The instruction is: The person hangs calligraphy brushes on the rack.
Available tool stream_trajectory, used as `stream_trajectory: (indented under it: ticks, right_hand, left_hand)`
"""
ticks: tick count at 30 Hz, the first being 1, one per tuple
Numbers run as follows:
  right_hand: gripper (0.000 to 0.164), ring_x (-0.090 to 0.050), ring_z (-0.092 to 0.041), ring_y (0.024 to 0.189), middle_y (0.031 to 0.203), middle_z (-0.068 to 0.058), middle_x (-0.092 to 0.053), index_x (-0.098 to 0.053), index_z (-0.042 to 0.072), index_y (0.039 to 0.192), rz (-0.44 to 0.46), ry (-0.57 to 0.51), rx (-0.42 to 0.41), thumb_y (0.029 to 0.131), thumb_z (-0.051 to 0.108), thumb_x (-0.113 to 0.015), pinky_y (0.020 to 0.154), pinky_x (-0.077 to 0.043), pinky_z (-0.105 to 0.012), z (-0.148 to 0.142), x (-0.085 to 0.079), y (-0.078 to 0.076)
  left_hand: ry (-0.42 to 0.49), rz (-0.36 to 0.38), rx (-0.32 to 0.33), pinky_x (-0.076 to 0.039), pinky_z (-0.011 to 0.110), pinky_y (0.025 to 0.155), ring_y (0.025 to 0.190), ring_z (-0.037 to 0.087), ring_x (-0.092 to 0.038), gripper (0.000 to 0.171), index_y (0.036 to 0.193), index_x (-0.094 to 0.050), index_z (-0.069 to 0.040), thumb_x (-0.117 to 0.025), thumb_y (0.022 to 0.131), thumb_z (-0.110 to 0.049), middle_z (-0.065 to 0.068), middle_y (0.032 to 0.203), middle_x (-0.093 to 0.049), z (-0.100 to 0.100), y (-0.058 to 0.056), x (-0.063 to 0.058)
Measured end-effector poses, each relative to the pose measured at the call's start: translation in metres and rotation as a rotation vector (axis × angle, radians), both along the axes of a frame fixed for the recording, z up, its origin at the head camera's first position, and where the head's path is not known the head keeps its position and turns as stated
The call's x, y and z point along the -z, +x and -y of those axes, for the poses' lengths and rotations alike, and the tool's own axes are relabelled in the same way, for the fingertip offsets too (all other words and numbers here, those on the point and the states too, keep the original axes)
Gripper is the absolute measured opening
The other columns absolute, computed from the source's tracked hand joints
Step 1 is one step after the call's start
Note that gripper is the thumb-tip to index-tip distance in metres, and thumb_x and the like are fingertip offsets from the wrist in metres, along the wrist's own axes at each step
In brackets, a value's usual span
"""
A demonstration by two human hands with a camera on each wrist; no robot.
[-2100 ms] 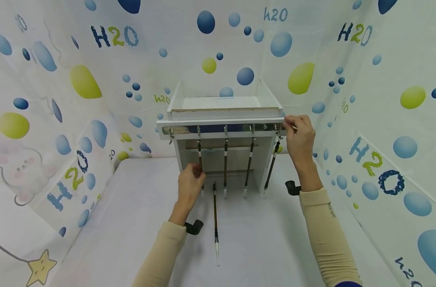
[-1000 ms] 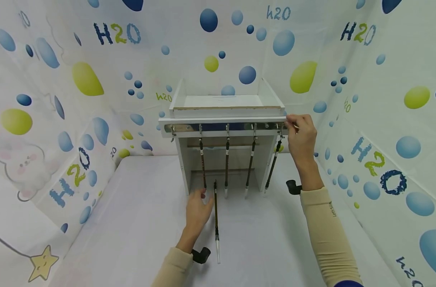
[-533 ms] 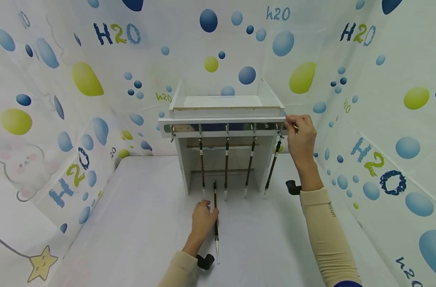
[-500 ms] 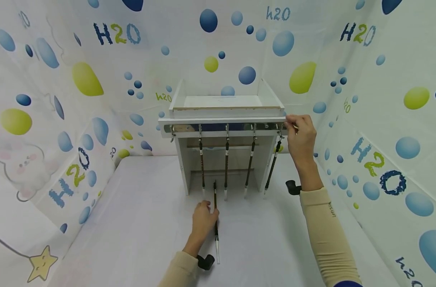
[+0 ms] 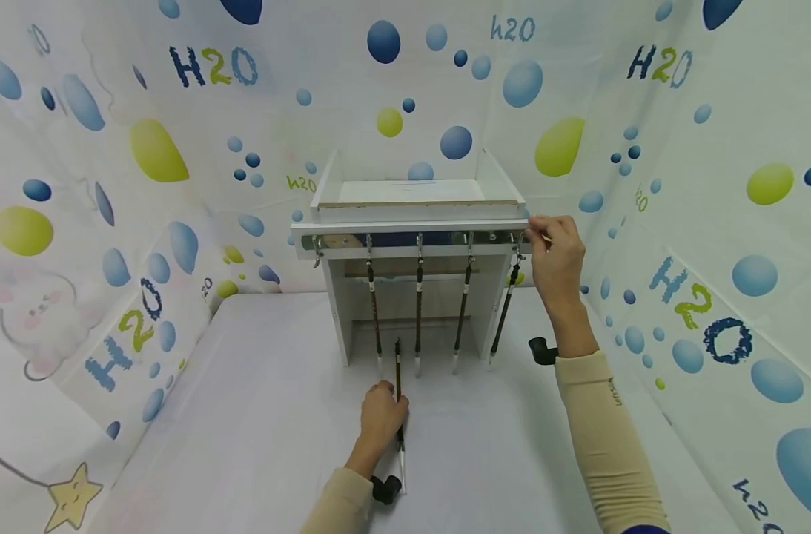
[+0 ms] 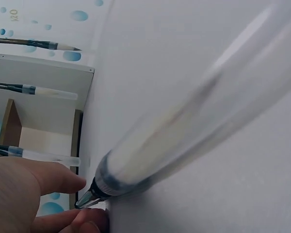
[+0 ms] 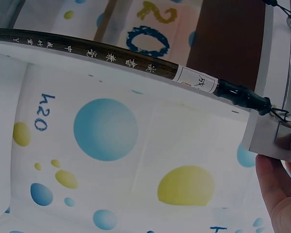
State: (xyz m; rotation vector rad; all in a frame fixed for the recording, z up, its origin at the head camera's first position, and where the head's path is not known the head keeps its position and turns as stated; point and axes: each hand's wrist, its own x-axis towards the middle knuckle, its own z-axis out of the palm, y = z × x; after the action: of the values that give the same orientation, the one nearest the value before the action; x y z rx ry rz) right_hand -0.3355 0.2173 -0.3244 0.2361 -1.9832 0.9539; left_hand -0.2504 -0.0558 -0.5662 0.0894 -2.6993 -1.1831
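A calligraphy brush with a clear plastic cap lies on the white table, its capped end toward me. My left hand is at its handle, thumb on one side and fingers on the other, pinching it. In the left wrist view the capped tip fills the foreground. My right hand grips the right end of the white rack's front rail, thumb and fingertips at its corner. Beneath the rail several brushes hang from metal hooks. The right wrist view shows the rightmost hanging brush up close.
The leftmost hook on the rail carries no brush. On top of the rack is a shallow open tray. White cloth walls printed with blue and green dots surround the table on the back and sides.
My left hand has left the leftmost hanging brush, moved down and toward me, and come to the brush on the table. The right hand has stayed at the rail's end.
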Motion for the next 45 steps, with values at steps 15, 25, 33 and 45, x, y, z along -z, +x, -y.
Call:
stream_trajectory:
  ticks: [15, 25, 33, 45]
  right_hand:
    - [0.022, -0.067, -0.027, 0.107, 0.111, -0.018, -0.06, -0.07, -0.003, 0.115, 0.005, -0.003, -0.011, 0.096, 0.007, -0.063, 0.098, -0.056, -0.033, 0.003, -0.001, -0.001]
    - [0.022, -0.067, -0.028, 0.107, 0.11, -0.018, -0.06, -0.069, -0.003, 0.115, 0.01, 0.0, -0.008, 0.096, 0.007, -0.062, 0.099, -0.056, -0.033, 0.004, 0.002, 0.001]
    - [0.022, -0.067, -0.028, 0.106, 0.11, -0.019, -0.06, -0.07, -0.004, 0.115, -0.015, 0.002, -0.011, 0.095, 0.006, -0.063, 0.097, -0.056, -0.033, 0.003, 0.002, 0.0]
    - [0.022, -0.067, -0.029, 0.106, 0.11, -0.019, -0.06, -0.069, -0.004, 0.115, -0.01, 0.012, 0.006, 0.096, 0.006, -0.062, 0.098, -0.056, -0.035, 0.0, 0.001, 0.001]
  left_hand:
    - [-0.016, 0.059, -0.014, -0.053, 0.035, 0.052, 0.064, 0.022, -0.063, 0.024, 0.1, -0.069, 0.008, -0.067, 0.085, -0.011, 0.022, 0.09, -0.072, 0.002, -0.003, 0.003]
    - [0.051, 0.044, 0.003, -0.047, 0.027, 0.048, 0.059, 0.016, -0.058, 0.023, 0.098, -0.07, 0.007, -0.067, 0.083, -0.01, 0.017, 0.085, -0.073, 0.007, 0.001, 0.004]
    - [0.081, 0.016, 0.018, -0.044, 0.025, 0.046, 0.055, 0.012, -0.055, 0.023, 0.099, -0.07, 0.005, -0.069, 0.083, -0.012, 0.009, 0.076, -0.069, 0.009, 0.006, -0.006]
    - [0.115, -0.116, -0.011, -0.043, 0.022, 0.049, 0.059, 0.01, -0.052, 0.018, 0.096, -0.071, -0.001, -0.07, 0.08, -0.01, 0.004, 0.074, -0.067, 0.01, 0.016, -0.043]
